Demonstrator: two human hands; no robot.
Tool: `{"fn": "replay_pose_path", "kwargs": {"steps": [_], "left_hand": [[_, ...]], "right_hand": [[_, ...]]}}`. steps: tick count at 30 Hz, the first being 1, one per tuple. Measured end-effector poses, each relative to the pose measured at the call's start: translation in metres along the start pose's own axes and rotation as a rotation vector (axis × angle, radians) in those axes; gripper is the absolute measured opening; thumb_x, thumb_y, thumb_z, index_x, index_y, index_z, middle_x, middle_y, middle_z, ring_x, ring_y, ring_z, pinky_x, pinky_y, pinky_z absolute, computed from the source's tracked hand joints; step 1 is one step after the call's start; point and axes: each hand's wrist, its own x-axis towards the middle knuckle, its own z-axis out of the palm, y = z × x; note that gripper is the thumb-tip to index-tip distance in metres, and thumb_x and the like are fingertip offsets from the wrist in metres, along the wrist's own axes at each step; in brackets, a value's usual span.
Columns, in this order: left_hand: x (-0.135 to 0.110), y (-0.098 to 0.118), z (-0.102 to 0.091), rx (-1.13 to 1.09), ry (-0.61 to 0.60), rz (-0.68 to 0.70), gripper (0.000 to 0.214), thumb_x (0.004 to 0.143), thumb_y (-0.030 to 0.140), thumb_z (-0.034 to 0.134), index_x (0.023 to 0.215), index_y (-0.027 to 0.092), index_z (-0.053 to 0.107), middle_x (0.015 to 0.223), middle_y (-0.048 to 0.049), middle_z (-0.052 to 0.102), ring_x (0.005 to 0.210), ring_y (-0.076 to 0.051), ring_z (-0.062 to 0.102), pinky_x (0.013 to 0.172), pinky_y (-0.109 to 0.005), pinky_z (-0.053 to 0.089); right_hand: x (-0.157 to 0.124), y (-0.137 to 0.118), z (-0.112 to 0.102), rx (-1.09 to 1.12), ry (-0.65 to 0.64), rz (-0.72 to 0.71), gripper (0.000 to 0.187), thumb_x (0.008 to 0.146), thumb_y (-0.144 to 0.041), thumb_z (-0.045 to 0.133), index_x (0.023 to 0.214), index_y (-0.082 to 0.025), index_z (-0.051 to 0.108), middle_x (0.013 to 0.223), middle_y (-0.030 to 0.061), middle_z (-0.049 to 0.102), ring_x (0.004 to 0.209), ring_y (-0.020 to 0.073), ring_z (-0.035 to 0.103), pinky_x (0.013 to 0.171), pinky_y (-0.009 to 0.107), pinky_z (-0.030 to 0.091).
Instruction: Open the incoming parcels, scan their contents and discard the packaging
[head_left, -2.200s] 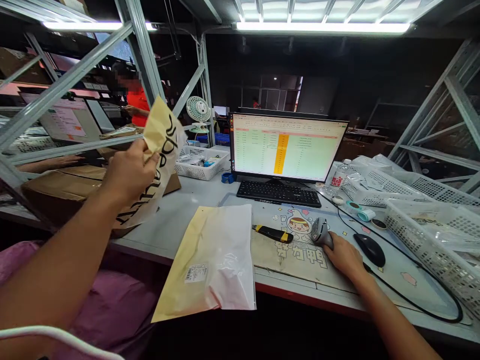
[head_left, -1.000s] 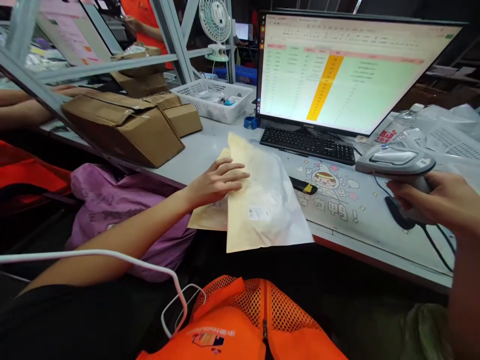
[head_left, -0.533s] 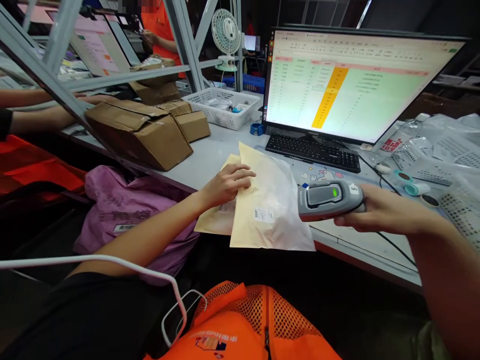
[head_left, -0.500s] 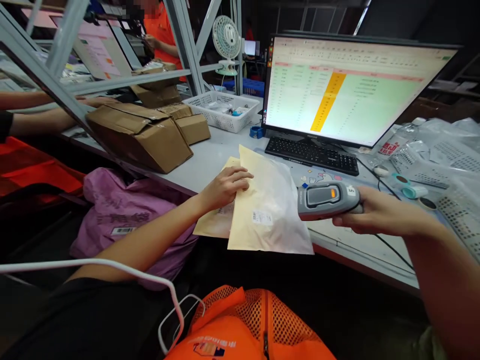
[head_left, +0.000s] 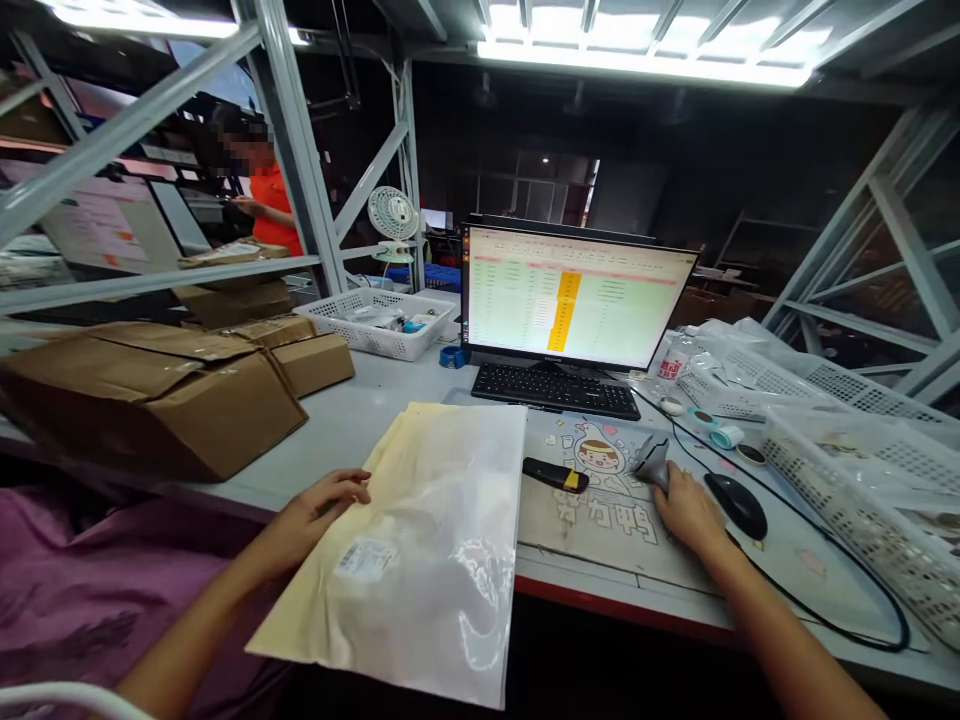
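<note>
A cream-and-white mailer bag (head_left: pixel 397 560) lies over the desk's front edge, its glossy plastic face up and a small barcode label (head_left: pixel 366 557) on it. My left hand (head_left: pixel 319 515) sits on its left edge, fingers on top, thumb hidden. My right hand (head_left: pixel 686 512) is shut on a grey handheld barcode scanner (head_left: pixel 652 462), resting on a printed desk mat (head_left: pixel 592 525). Close to that hand lies a black computer mouse (head_left: pixel 736 505). A black-and-yellow utility knife (head_left: pixel 553 475) rests on the mat between my hands.
Cardboard boxes (head_left: pixel 150 400) stand at the desk's left. Behind are a white basket (head_left: pixel 375 325), a monitor (head_left: pixel 570 295) and a keyboard (head_left: pixel 555 390). Perforated white baskets (head_left: pixel 855 490) with plastic bags crowd the right. A co-worker in orange (head_left: pixel 270 205) stands beyond the shelving.
My right hand has brought the scanner down from over the bag onto the mat. My view has tilted up and back. Only one bag shows now, where two overlapped before.
</note>
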Motion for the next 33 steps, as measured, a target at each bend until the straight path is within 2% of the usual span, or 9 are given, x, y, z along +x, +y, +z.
{"fn": "replay_pose_path", "kwargs": {"steps": [4,8,10,15,19,21,27,30,33], "left_hand": [[0.007,0.011,-0.002,-0.096,0.029,-0.125,0.071,0.071,0.094,0.065,0.091,0.029,0.084,0.143,-0.011,0.073,0.134,-0.042,0.067,0.116,-0.049,0.055],[0.018,0.028,0.006,-0.12,0.049,-0.357,0.1,0.071,0.092,0.068,0.142,0.021,0.065,0.126,-0.0179,0.079,0.108,-0.04,0.078,0.089,-0.049,0.066],[0.025,0.033,0.01,-0.048,-0.003,-0.425,0.112,0.068,0.089,0.074,0.153,0.019,0.054,0.121,-0.0195,0.079,0.102,-0.041,0.079,0.085,-0.05,0.066],[0.035,0.032,0.018,0.129,-0.04,-0.335,0.09,0.064,0.086,0.076,0.125,0.02,0.073,0.135,-0.0209,0.074,0.124,-0.047,0.071,0.109,-0.056,0.057],[0.033,0.035,0.021,0.15,-0.025,-0.297,0.077,0.067,0.085,0.071,0.108,0.021,0.083,0.164,-0.0211,0.053,0.15,-0.05,0.052,0.129,-0.06,0.036],[0.031,0.04,0.021,0.155,-0.043,-0.311,0.077,0.068,0.086,0.069,0.106,0.02,0.085,0.17,-0.0207,0.045,0.153,-0.05,0.048,0.132,-0.059,0.032],[0.032,0.063,0.023,0.22,-0.06,-0.321,0.083,0.07,0.094,0.061,0.1,0.021,0.087,0.169,-0.0166,0.048,0.145,-0.047,0.058,0.126,-0.052,0.042],[0.038,0.065,0.03,0.238,-0.113,-0.285,0.074,0.066,0.086,0.07,0.095,0.021,0.086,0.17,-0.0161,0.048,0.145,-0.047,0.057,0.122,-0.05,0.046],[0.043,0.057,0.036,0.224,-0.122,-0.245,0.055,0.063,0.07,0.073,0.083,0.019,0.083,0.167,-0.019,0.05,0.146,-0.047,0.056,0.123,-0.05,0.045]], "right_hand": [[0.007,-0.006,-0.021,-0.037,0.004,0.026,0.071,0.105,-0.051,0.049,0.158,-0.004,0.05,0.142,0.0298,0.065,0.13,0.0433,0.065,0.101,0.053,0.054],[0.038,-0.043,-0.05,0.057,0.165,-0.07,0.06,0.11,-0.043,0.041,0.158,-0.009,0.053,0.148,0.0252,0.063,0.138,0.0405,0.06,0.113,0.05,0.048],[0.061,-0.068,-0.05,0.079,0.145,-0.147,0.055,0.11,-0.033,0.041,0.159,-0.013,0.054,0.151,0.0212,0.062,0.141,0.0355,0.057,0.118,0.044,0.045],[0.117,-0.112,-0.018,0.082,-0.003,-0.203,0.053,0.101,-0.02,0.056,0.154,-0.012,0.059,0.158,0.0199,0.057,0.144,0.0354,0.053,0.121,0.044,0.043],[0.137,-0.121,0.002,0.092,0.038,-0.166,0.055,0.102,-0.014,0.051,0.157,-0.007,0.053,0.177,0.0224,0.03,0.163,0.0402,0.024,0.13,0.056,0.028],[0.141,-0.122,0.007,0.1,0.029,-0.177,0.051,0.099,-0.014,0.058,0.149,-0.007,0.061,0.177,0.0218,0.029,0.165,0.0408,0.018,0.132,0.058,0.023],[0.143,-0.138,-0.002,0.181,0.064,-0.239,0.046,0.096,-0.011,0.058,0.14,-0.01,0.069,0.168,0.0225,0.046,0.161,0.0383,0.032,0.132,0.061,0.022],[0.124,-0.159,-0.007,0.258,0.095,-0.371,0.049,0.103,-0.013,0.043,0.144,-0.016,0.069,0.159,0.0173,0.058,0.151,0.0306,0.048,0.13,0.053,0.032],[0.089,-0.174,-0.002,0.326,0.078,-0.555,0.043,0.103,-0.025,0.054,0.141,-0.019,0.073,0.146,0.0133,0.069,0.137,0.0264,0.062,0.121,0.042,0.045]]}}
